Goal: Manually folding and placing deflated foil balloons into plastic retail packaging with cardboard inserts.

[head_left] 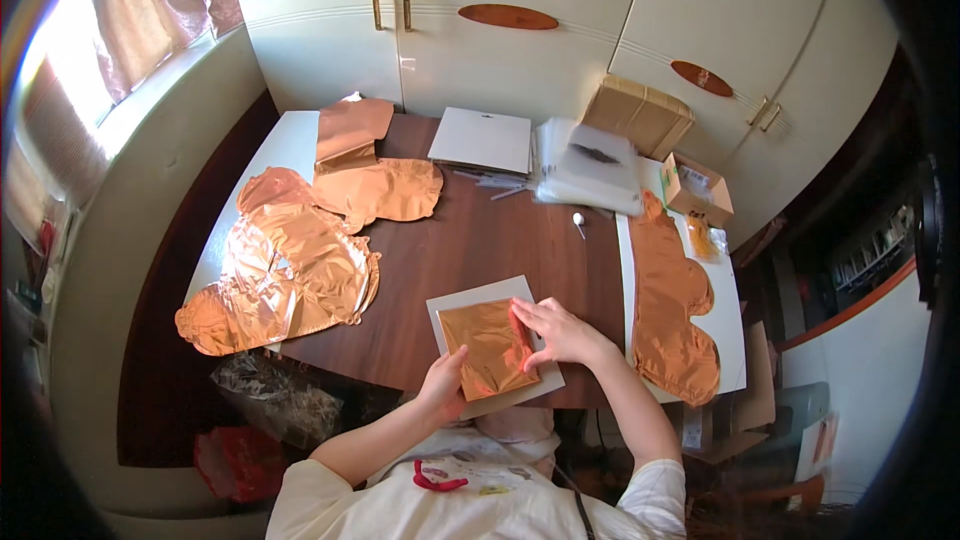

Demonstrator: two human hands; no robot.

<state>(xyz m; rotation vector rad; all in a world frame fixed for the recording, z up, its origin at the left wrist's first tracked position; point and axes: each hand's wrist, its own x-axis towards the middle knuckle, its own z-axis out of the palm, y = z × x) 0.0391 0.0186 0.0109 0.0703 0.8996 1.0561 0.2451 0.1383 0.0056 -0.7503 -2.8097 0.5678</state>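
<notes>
Folded copper-coloured foil (pixel 480 340) is lying on a pale card (pixel 475 297) at the near edge of the brown table (pixel 480 250), directly in front of the seated person. Left hand (pixel 447 380) is gripping the foil and card at their left edge, the thumb resting on top. Right hand (pixel 560 332) is touching the foil's right edge with bent fingers and thumb (whether it is pinching or merely pressing, one cannot tell). Large crumpled foil (pixel 295 275) is spreading over the table's left end, its surface catching bright light. Scalloped foil strip (pixel 670 310) is lying on a white panel at the right. Along the far side, a stack of white cards (pixel 482 140) is sitting just beside clear plastic sleeves (pixel 585 175), while a small open cardboard box (pixel 706 208) is standing farther right.
</notes>
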